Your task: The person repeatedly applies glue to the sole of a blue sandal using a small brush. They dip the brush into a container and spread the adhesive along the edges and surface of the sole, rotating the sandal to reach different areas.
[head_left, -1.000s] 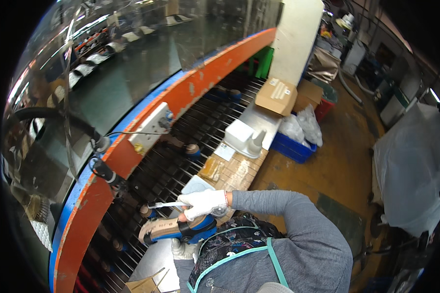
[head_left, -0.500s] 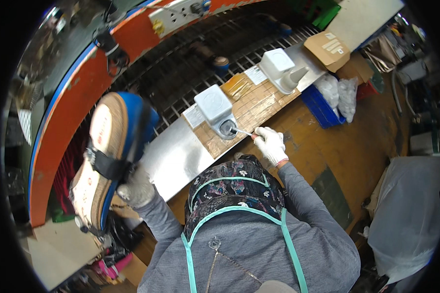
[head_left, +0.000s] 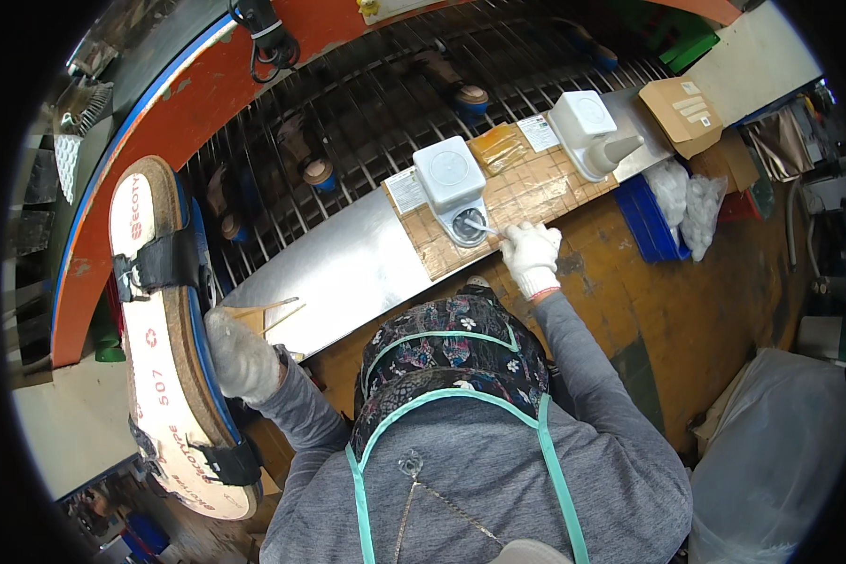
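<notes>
Sandal (head_left: 160,362) is at far L of frame, long axis near vertical, pale insole facing the cam, black straps (head_left: 160,263) across it & blue along its R edge. It lies just L of the L hand (head_left: 244,357): gloved fingers clamped on it from that R edge, tips hidden behind. L forearm rises up-L from lower ctr, elbow bent. R hand (head_left: 531,256), also in a white glove, is R of ctr w/ fingers pinched together on a thin brush (head_left: 483,227); brush points L from them, far end down in the round cup (head_left: 455,235) of a grey-white dispenser (head_left: 449,172). R forearm slants up-L from lower R, back of hand up. Dispenser sits on brown sheeting (head_left: 423,246) over the metal table (head_left: 348,273), mid-frame, w/ a yellow block (head_left: 498,148) to its R, then a 2nd dispenser (head_left: 583,115) w/ grey cone (head_left: 616,150), upper R. Cardboard box (head_left: 677,117) is beyond that. Dark rods (head_left: 254,141) run behind the table, blue-ended pcs (head_left: 320,176) among them; orange rim (head_left: 94,282) curves down the L side. Blue bin (head_left: 644,221) w/ clear bags (head_left: 700,221) stands R, on the floor (head_left: 602,282).
</notes>
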Action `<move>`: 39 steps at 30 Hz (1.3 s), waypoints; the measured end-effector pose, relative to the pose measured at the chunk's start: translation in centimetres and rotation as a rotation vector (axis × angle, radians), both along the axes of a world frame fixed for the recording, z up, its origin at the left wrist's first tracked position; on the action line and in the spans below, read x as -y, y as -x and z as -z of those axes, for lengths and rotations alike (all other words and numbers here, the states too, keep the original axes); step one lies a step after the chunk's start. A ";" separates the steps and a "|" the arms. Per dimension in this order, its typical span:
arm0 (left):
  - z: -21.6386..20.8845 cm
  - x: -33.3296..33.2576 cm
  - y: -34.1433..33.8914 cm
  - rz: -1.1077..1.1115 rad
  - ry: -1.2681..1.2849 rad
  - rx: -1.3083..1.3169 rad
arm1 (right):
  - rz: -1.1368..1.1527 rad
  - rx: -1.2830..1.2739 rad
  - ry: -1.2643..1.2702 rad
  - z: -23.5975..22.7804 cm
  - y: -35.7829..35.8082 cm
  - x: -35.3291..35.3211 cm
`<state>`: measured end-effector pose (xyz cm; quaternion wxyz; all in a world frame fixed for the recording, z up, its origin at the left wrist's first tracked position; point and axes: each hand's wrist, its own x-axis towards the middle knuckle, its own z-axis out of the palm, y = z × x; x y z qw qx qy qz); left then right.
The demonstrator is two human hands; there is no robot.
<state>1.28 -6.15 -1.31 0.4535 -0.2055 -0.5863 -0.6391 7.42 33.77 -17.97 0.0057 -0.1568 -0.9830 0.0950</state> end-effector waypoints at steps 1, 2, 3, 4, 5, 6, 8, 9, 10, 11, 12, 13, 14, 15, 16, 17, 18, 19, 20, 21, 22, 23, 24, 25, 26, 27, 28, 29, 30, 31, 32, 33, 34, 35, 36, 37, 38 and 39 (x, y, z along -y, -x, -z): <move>-0.1 -0.2 0.1 -0.060 0.026 -0.009 | -0.005 -0.034 0.038 0.2 -0.2 -0.2; -0.1 -0.4 0.3 -0.159 0.005 0.011 | 0.058 -0.011 0.124 0.6 -0.3 -0.5; 0.0 -0.7 0.4 -0.258 0.108 -0.020 | 0.114 -0.011 0.207 1.1 -0.4 -0.8; 0.1 -0.9 0.6 -0.229 0.129 -0.025 | 0.163 -0.028 0.288 1.6 -0.5 -1.2; 0.5 -1.2 0.6 -0.175 0.074 0.032 | 0.175 -0.050 0.316 2.1 -0.8 -1.5; 0.9 -1.5 0.8 -0.182 0.031 0.057 | 0.218 -0.041 0.463 2.6 -0.9 -1.8; 1.9 -2.2 1.3 -0.227 0.163 0.050 | 0.356 0.026 0.752 3.3 -0.8 -2.2; 2.4 -2.5 1.6 -0.150 0.181 0.024 | 0.366 0.126 0.911 3.4 -1.0 -2.9; 3.0 -2.9 2.0 -0.157 0.250 0.002 | 0.379 0.126 1.003 3.3 -1.3 -3.1; 3.5 -3.3 2.4 -0.172 0.327 -0.029 | 0.392 0.125 1.096 3.1 -1.7 -3.2; 3.9 -3.7 2.8 -0.178 0.400 -0.066 | 0.386 0.113 1.200 2.8 -1.9 -3.1; 4.3 -4.2 3.3 -0.180 0.469 -0.101 | 0.350 0.061 1.165 2.3 -2.0 -2.9; 4.6 -4.7 3.9 -0.184 0.526 -0.135 | 0.295 -0.001 1.138 1.5 -2.0 -2.6; 4.8 -5.3 4.4 -0.187 0.579 -0.165 | 0.294 -0.028 1.079 0.4 -1.8 -2.2; 4.8 -5.8 5.0 -0.190 0.624 -0.199 | 0.172 -0.190 0.830 -1.0 -1.7 -1.7; 4.7 -6.6 5.3 -0.195 0.657 -0.219 | 0.103 -0.311 0.547 -2.7 -1.5 -1.4; 4.6 -7.2 5.6 -0.202 0.663 -0.236 | 0.056 -0.394 0.259 -4.7 -1.3 -0.9; 4.2 -7.8 5.8 -0.209 0.706 -0.243 | 0.021 -0.502 0.180 -7.0 -0.8 -0.4; 3.9 -8.5 5.8 -0.225 0.740 -0.238 | -0.100 -0.665 0.023 -9.6 -0.3 -0.4; 3.4 -9.2 5.8 -0.214 0.733 -0.248 | -0.182 -0.765 -0.055 -12.2 -0.1 -0.3; 2.8 -9.7 6.0 -0.216 0.738 -0.256 | -0.250 -0.816 -0.127 -14.7 0.3 -0.2; 2.0 -10.2 6.3 -0.214 0.742 -0.281 | -0.317 -0.942 -0.076 -16.9 0.6 0.2; 1.3 -10.5 6.4 -0.218 0.750 -0.303 | -0.353 -0.956 -0.010 -18.6 0.7 0.8; 0.7 -10.8 6.5 -0.224 0.745 -0.328 | -0.340 -0.997 0.095 -19.7 0.7 2.0; 0.2 -11.2 6.5 -0.230 0.732 -0.343 | -0.343 -1.069 0.281 -20.4 0.6 3.1; -0.1 -11.6 6.4 -0.240 0.712 -0.351 | -0.309 -0.971 0.414 -20.9 0.4 3.8; -0.4 -11.8 6.2 -0.247 0.708 -0.363 | -0.271 -0.850 0.546 -21.2 0.0 4.5; -0.6 -12.0 6.0 -0.225 0.688 -0.375 | -0.290 -0.798 0.722 -21.1 0.1 4.9; -0.7 -12.1 5.9 -0.204 0.669 -0.385 | -0.328 -0.766 0.882 -20.9 0.3 5.4; -0.7 -12.2 5.8 -0.218 0.672 -0.399 | -0.309 -0.724 0.949 -20.6 0.5 5.9; -0.8 -12.2 5.7 -0.215 0.665 -0.418 | -0.296 -0.695 1.039 -20.2 0.8 6.3; -0.8 -12.1 5.5 -0.236 0.674 -0.416 | -0.295 -0.678 1.085 -20.0 1.1 6.4; -0.7 -12.0 5.2 -0.252 0.675 -0.407 | -0.300 -0.697 1.034 -19.8 1.6 6.5; -0.7 -12.0 5.0 -0.243 0.672 -0.393 | -0.308 -0.719 1.011 -19.8 2.2 6.6; -0.7 -11.8 4.8 -0.252 0.679 -0.393 | -0.315 -0.740 1.013 -19.8 2.7 6.6; -0.7 -11.6 4.6 -0.270 0.693 -0.382 | -0.293 -0.736 0.992 -20.0 3.1 6.5; -0.7 -11.4 4.4 -0.286 0.706 -0.377 | -0.322 -0.776 0.913 -20.3 3.6 6.5; -0.7 -11.2 4.1 -0.289 0.714 -0.364 | -0.350 -0.814 0.853 -20.6 4.3 6.5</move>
